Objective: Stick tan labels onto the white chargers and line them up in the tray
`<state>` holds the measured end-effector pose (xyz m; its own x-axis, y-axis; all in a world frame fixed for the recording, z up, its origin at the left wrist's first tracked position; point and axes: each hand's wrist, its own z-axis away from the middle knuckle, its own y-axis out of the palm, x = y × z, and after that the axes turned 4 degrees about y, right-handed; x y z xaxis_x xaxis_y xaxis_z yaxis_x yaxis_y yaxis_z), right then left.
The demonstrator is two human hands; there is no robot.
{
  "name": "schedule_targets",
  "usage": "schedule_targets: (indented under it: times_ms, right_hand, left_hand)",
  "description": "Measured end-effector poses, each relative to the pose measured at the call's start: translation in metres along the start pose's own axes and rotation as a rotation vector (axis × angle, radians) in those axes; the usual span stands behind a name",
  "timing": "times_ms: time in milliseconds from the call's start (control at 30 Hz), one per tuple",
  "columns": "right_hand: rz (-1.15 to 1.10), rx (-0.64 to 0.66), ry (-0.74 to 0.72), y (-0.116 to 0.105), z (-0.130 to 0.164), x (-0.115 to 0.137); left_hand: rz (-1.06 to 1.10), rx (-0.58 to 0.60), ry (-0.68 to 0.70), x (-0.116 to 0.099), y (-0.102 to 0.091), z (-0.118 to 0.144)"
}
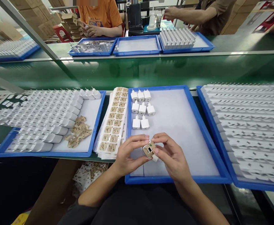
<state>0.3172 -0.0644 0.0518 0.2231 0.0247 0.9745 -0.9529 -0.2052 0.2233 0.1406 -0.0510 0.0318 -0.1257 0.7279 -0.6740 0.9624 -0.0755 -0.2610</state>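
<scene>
My left hand [125, 156] and right hand [176, 161] pinch a wall charger [148, 150] over the blue tray [181, 134], near left — brown sticker [152, 146] apparently being fitted, possibly peeled; next, I judge, wants careful thumb work.

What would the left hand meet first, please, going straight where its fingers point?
The left hand would first meet the charger it touches, then probably the right hand; depth is unclear.

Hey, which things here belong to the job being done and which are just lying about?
Likely part of the job:
- the held charger
- the sticker sheets
- the blue tray in front
- the chargers standing in it

Seemingly just lying about:
- cardboard boxes
- a red stool
- scraps under the bench
</scene>
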Motion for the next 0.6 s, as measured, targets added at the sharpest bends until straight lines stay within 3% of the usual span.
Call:
schedule_targets:
  times_ms: [333,600]
  right_hand:
    - [-0.127,-0.059,-0.044,0.014,-0.006,-0.006]
    - [-0.202,-0.039,-0.004,0.011,-0.006,-0.009]
  left_hand:
    - [-0.226,-0.047,0.286,0.002,0.007,0.002]
    - [-0.233,-0.058,0.290,0.004,0.007,0.004]
